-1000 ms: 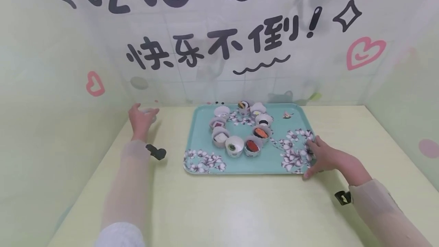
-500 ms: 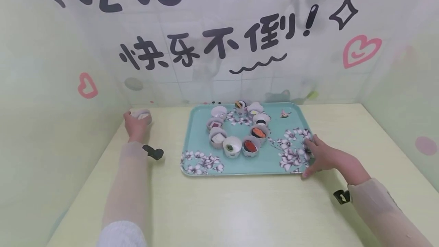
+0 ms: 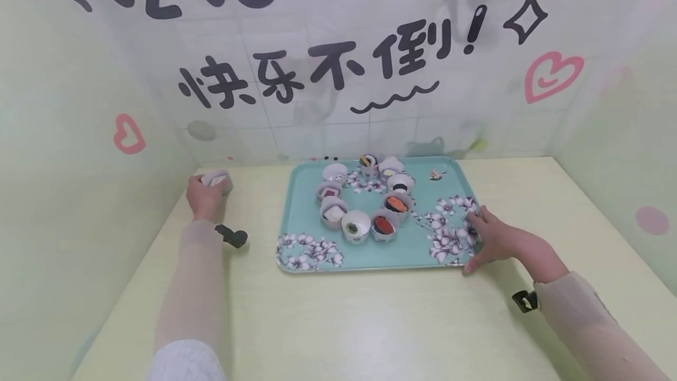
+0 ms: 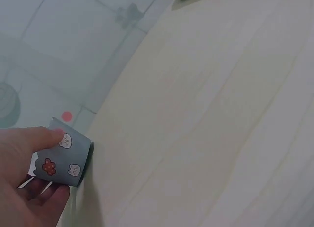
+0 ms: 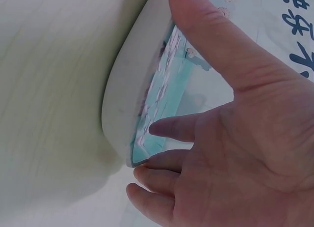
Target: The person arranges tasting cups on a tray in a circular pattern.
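Observation:
At the table's far left corner, my left hand (image 3: 204,197) grips a small paper cup (image 3: 218,181), with something whitish showing in its mouth. In the left wrist view the thumb lies along the side of this bluish-grey cup (image 4: 64,156), printed with little bear faces, and the fingers curl around it from the other side. My right hand (image 3: 497,240) rests at the front right corner of the turquoise flowered tray (image 3: 365,256), thumb at the front edge. The right wrist view shows fingers (image 5: 171,127) spread loosely by the tray's outer wall (image 5: 128,97).
On the tray several paper cups form a ring, including one with red-topped sushi (image 3: 384,226) and one with orange-topped sushi (image 3: 396,204). Behind the table stands a wall with black lettering (image 3: 335,63). Side walls flank the pale wooden table (image 3: 365,322).
My left hand has come down from a raised, wide-fingered pose to a hold around the cup, which now shows more plainly. My right hand stays at the tray corner; the head view shifts slightly.

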Available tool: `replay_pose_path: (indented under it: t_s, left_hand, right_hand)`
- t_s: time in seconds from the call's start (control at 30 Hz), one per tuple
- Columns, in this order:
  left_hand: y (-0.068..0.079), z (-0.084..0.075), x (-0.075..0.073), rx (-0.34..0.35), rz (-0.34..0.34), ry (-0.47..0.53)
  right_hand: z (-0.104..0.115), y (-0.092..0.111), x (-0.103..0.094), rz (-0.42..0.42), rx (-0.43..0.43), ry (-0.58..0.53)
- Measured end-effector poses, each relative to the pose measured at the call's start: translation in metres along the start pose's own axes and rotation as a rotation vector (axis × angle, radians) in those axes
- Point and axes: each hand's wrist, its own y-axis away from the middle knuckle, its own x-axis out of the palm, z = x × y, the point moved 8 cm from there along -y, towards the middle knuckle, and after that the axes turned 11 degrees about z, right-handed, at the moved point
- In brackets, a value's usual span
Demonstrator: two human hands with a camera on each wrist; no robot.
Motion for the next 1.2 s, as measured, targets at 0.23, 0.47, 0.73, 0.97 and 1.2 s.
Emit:
replay_pose_path:
  t_s: [0.23, 0.47, 0.73, 0.97, 1.2]
  left_hand:
    - [0.001, -0.019, 0.008, 0.056, 0.032, -0.007]
    - [0.008, -0.054, 0.028, 0.124, 0.075, -0.038]
    - [0.017, -0.099, 0.075, 0.23, 0.16, -0.108]
    - [0.028, -0.134, 0.124, 0.286, 0.263, -0.153]
    - [0.041, -0.159, 0.174, 0.376, 0.379, -0.2]
  right_hand:
    - [-0.001, -0.001, 0.001, 0.006, 0.007, -0.018]
    - [-0.001, -0.002, 0.001, 0.008, 0.006, -0.027]
    - [-0.006, -0.005, 0.001, 0.001, 0.009, -0.047]
    - [-0.005, -0.004, 0.002, 0.005, 0.006, -0.028]
    - [-0.003, -0.003, 0.001, 0.005, 0.016, 0.004]
